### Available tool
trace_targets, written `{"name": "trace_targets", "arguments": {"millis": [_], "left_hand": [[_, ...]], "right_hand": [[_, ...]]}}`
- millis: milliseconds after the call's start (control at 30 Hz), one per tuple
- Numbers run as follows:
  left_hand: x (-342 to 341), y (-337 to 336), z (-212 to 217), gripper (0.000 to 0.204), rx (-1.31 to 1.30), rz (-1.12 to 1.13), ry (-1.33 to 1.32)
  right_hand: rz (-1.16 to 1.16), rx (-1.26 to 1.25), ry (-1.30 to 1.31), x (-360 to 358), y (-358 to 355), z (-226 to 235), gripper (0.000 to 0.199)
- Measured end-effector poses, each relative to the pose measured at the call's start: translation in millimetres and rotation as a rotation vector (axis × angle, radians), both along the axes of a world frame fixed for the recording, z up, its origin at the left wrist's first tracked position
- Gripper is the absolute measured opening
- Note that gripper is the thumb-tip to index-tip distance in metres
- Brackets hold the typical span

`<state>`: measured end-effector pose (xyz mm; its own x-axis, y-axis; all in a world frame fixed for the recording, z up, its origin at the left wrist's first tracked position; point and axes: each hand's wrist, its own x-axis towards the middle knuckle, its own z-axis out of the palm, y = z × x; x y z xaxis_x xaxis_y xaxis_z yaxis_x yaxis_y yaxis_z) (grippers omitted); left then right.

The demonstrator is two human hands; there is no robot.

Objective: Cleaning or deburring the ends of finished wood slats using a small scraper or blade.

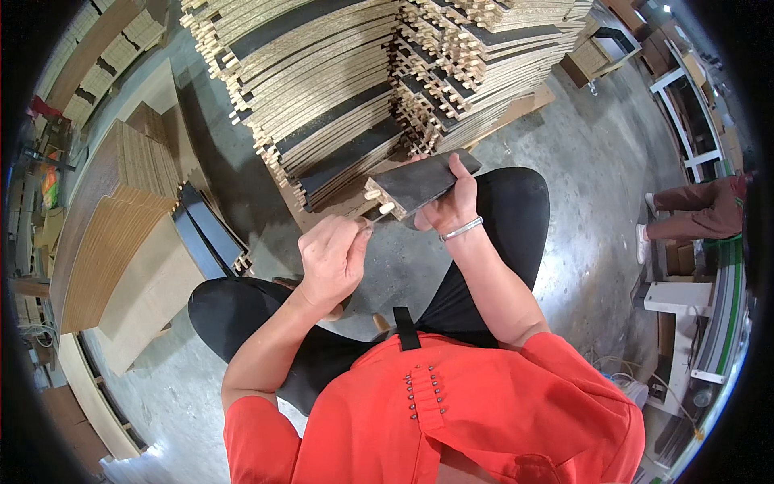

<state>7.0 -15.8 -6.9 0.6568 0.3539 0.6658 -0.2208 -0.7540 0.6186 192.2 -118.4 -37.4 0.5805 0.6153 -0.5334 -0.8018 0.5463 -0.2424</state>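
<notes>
Dark board [423,181]: gripped by the right hand [453,198], seemingly to steady it and present its end dowels [387,208] to the left hand [332,250], closed in a pinch beside the board; contents I cannot tell. Panel stack [322,97] stands beyond the board.

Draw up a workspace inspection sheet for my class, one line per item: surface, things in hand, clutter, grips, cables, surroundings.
Surface: grey floor, with shiny patches.
Things in hand: dark board, pale dowels sticking out of its left end.
Clutter: large stack of boards ahead; brown panels stacked at left, narrow dark pieces beside them.
Grips: left hand curled close to the dowels, contents unclear; right hand holding the dark board.
Cables: thin cable at lower right.
Surroundings: another person's legs at right, in brown trousers.
</notes>
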Motion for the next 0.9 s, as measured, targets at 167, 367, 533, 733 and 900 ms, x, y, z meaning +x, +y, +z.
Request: {"name": "trace_targets", "arguments": {"millis": [167,367,533,733,900], "left_hand": [[1.9,-8.9,-8.8,0.016,0.178,-0.092,0.091],[3.6,-17.1,1.6,0.018,0.222,-0.223,0.034],[2.1,-8.3,1.1,0.015,0.158,-0.144,0.061],[2.5,-6.5,-2.3,0.012,0.038,-0.020,0.085],[6.0,-12.0,-9.3,0.014,0.071,-0.076,0.102]], "right_hand": [[0.003,0.050,0.038,4.1,-2.8,-8.2,0.049],[0.010,0.024,-0.059,4.4,-3.8,-8.8,0.053],[0.007,-0.067,-0.022,-1.2,-0.1,6.5,0.051],[-0.020,-0.034,-0.032,3.2,-0.9,-5.2,0.050],[0.026,0.027,-0.024,4.1,-5.4,-10.5,0.048]]}}
